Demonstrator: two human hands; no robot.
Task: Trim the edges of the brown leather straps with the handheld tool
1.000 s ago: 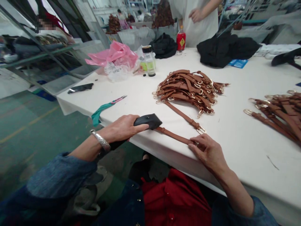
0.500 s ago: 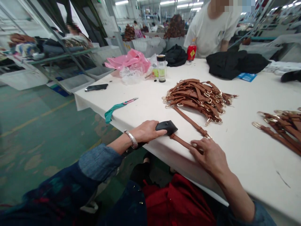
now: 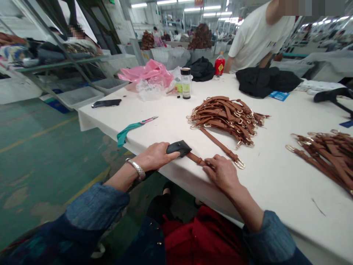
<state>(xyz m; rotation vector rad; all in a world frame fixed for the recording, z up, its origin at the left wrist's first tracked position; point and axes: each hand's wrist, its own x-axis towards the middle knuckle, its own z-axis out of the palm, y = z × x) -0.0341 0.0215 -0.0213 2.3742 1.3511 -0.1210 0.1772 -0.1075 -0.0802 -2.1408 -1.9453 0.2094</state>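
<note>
My left hand (image 3: 154, 156) grips a black pad-like piece (image 3: 179, 148) at the near edge of the white table (image 3: 275, 176). A brown leather strap (image 3: 196, 159) runs out from under that black piece toward my right hand (image 3: 224, 173), which presses flat on the strap with fingers together. Just beyond my right hand lies a single strap with a gold buckle (image 3: 222, 147). It leads back to a heap of brown straps with gold rings (image 3: 226, 114) in the middle of the table.
A second strap pile (image 3: 328, 152) lies at the right. Teal-handled scissors (image 3: 132, 127), a phone (image 3: 106, 103), a pink bag (image 3: 147, 71), a jar (image 3: 186, 83) and black cloth (image 3: 264, 81) sit farther back. A person in a white shirt (image 3: 259, 36) stands across the table.
My right hand has slid left along the strap toward the black piece, so less strap shows between my hands. The camera has tilted up and shifted a little.
</note>
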